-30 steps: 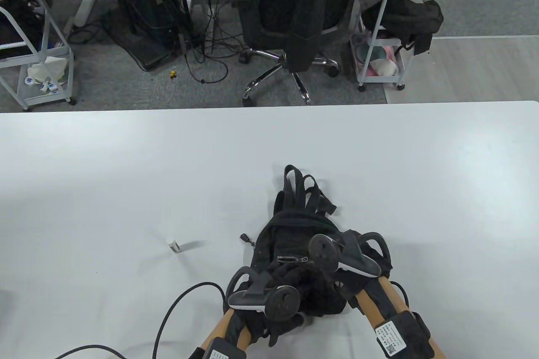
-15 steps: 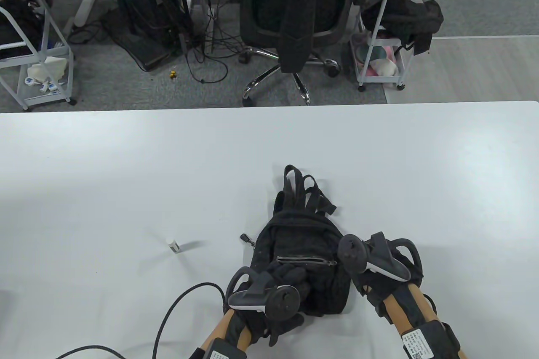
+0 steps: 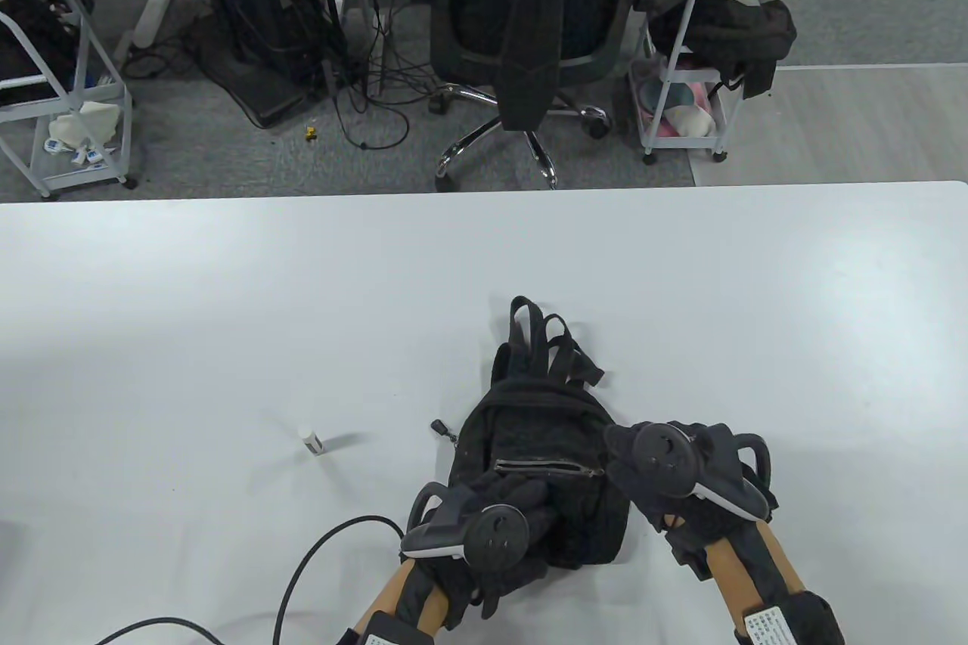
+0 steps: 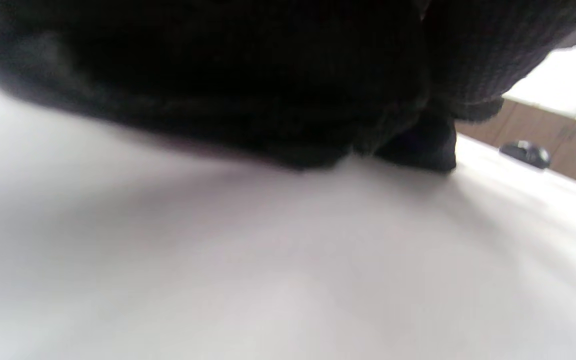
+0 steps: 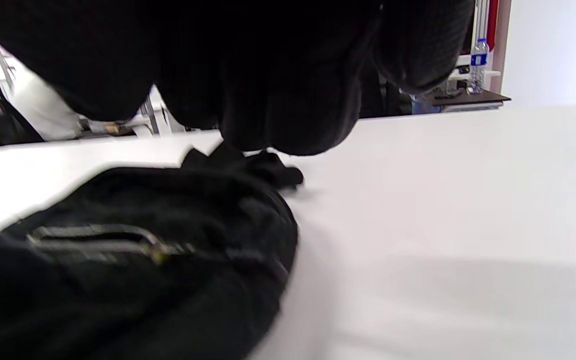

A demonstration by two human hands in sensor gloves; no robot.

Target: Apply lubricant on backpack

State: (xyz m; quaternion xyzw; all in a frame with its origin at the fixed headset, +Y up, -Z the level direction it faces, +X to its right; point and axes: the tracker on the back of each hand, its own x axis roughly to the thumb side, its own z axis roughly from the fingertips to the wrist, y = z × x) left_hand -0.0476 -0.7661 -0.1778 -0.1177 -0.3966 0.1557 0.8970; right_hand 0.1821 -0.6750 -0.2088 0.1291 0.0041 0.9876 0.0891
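Note:
A small black backpack [image 3: 537, 433] lies on the white table [image 3: 227, 312], straps pointing away from me. Its front pocket zipper [image 3: 548, 466] runs straight across; it also shows in the right wrist view [image 5: 98, 235]. My left hand [image 3: 522, 497] holds the backpack's near end, fingers on top just below the zipper. My right hand [image 3: 622, 448] hovers at the bag's right side, off the fabric, fingers loosely curled [image 5: 278, 115] with nothing in them. A small white lubricant bottle [image 3: 311, 440] stands alone, left of the bag. The left wrist view shows only dark fabric over the table.
A black cable [image 3: 318, 554] loops across the table near my left arm. A loose zipper pull [image 3: 442, 431] sticks out at the bag's left. Beyond the table's far edge stand an office chair [image 3: 529, 17] and white carts [image 3: 681, 100].
My right hand has moved right, off the backpack's front zipper to the bag's right side. The bunched front of the bag now lies flat. My left hand has stayed in place.

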